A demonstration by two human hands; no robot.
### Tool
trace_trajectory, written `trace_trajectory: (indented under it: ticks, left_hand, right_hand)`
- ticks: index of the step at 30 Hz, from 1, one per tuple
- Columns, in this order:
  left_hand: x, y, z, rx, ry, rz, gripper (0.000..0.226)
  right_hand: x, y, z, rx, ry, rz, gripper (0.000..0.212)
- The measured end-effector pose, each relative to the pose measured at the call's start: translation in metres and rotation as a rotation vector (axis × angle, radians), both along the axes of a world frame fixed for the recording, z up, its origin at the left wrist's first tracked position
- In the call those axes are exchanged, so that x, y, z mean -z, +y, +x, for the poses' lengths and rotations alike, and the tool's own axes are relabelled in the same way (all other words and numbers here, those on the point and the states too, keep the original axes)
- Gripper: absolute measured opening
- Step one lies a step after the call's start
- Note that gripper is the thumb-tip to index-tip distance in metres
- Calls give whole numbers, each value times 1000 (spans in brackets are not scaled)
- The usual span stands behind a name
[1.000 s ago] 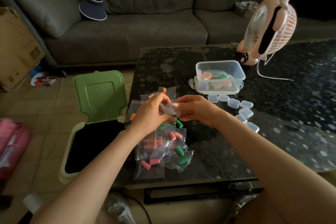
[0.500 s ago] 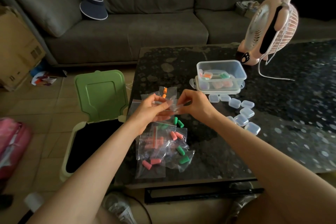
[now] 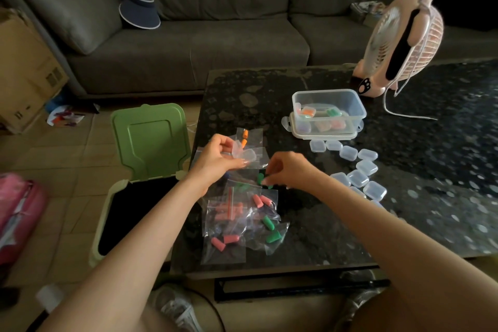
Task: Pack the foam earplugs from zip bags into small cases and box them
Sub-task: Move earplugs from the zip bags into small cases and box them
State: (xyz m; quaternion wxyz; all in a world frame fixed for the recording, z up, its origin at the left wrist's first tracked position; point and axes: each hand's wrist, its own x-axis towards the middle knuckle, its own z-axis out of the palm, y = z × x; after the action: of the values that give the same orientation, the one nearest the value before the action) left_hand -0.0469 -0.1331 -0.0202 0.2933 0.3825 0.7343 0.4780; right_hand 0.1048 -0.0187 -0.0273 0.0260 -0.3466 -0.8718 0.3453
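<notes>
My left hand [image 3: 218,160] holds a small clear case [image 3: 244,153], its lid swung open, above the dark table [image 3: 310,237]. My right hand [image 3: 287,174] is lower, fingers curled down onto green earplugs [image 3: 260,178] lying on the table; it is blurred, and I cannot tell for sure whether it pinches one. A zip bag with orange earplugs [image 3: 244,137] lies just behind the case. Several zip bags of pink and green earplugs [image 3: 242,219] lie nearer to me. Several shut clear cases [image 3: 358,170] sit to the right. A clear box [image 3: 328,109] holds filled cases.
A pink desk fan [image 3: 401,43] with a trailing cord stands at the table's back right. An open green-lidded bin [image 3: 140,170] stands on the floor left of the table. A sofa [image 3: 202,35] with a visor cap [image 3: 140,8] is behind. A cardboard box [image 3: 24,70] stands far left.
The two hands held the case together; now my right hand has let go and dropped to the green earplugs, while my left hand keeps the case, now open.
</notes>
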Motion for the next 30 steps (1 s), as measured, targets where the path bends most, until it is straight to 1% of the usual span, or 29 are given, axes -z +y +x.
trace_trajectory:
  ticks: [2,4,6,10,14,19,26,28,30]
  left_hand:
    - [2,1,-1,7,20,-5,44]
    - [4,1,-3,23,38,-18,45]
    - [6,1,-5,31,53,-27,46]
    - [6,1,-5,42,60,-20,46]
    - [3,0,-2,76,68,16,40]
    - [3,-1,-1,101,72,43,43]
    - [4,0,1,118,108,27,44]
    - [4,0,2,119,119,24,45]
    - [4,1,3,116,127,23,45]
  right_hand:
    - [8,-3,-1,-39,-91,62,33]
    - [10,-5,-2,-43,-77,105,40]
    - [10,-6,-3,-77,-23,114,41]
    - [10,-8,-2,-167,-23,179,31]
    - [10,-9,-3,-134,16,192,25]
    - [12,-12,-5,-104,57,186,21]
    - [18,-12,-1,-160,71,366,17]
    - [17,-9,-1,-111,99,381,16]
    - [13,-4,-2,-19,174,361,14]
